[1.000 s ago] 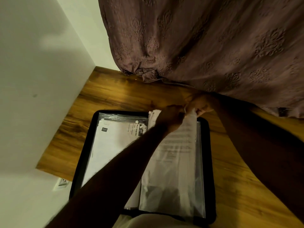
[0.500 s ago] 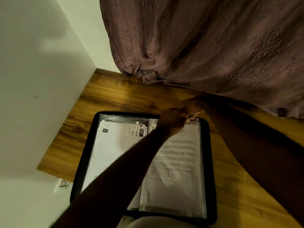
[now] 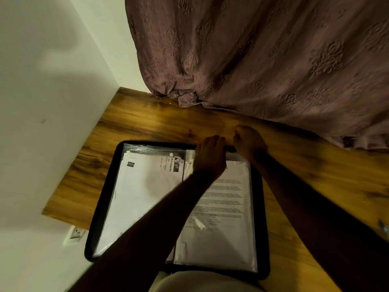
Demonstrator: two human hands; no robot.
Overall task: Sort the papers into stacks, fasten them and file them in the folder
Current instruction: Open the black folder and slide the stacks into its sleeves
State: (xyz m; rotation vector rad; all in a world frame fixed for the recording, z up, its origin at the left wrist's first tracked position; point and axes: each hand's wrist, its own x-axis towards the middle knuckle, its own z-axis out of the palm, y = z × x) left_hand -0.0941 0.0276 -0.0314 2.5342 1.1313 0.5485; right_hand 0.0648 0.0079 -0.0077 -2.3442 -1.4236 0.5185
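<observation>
The top of the right sleeve (image 3: 227, 239) is gripped by the curled left hand (image 3: 210, 158); the hold of the right hand (image 3: 249, 142) cannot be told; papers (image 3: 136, 197) are filed already, it seems; the folder (image 3: 100, 218) is not yet closed.

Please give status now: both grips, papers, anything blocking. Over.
Left grip and right grip curled at folder top edge; hold unclear. Papers flat on its right side. No obstruction seen.

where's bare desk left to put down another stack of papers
Widest bare desk: the strip between folder and curtain, left of the left hand. Also free: right of the folder, beyond the right forearm. Crowded: the folder's far edge, where it meets the right hand.
</observation>
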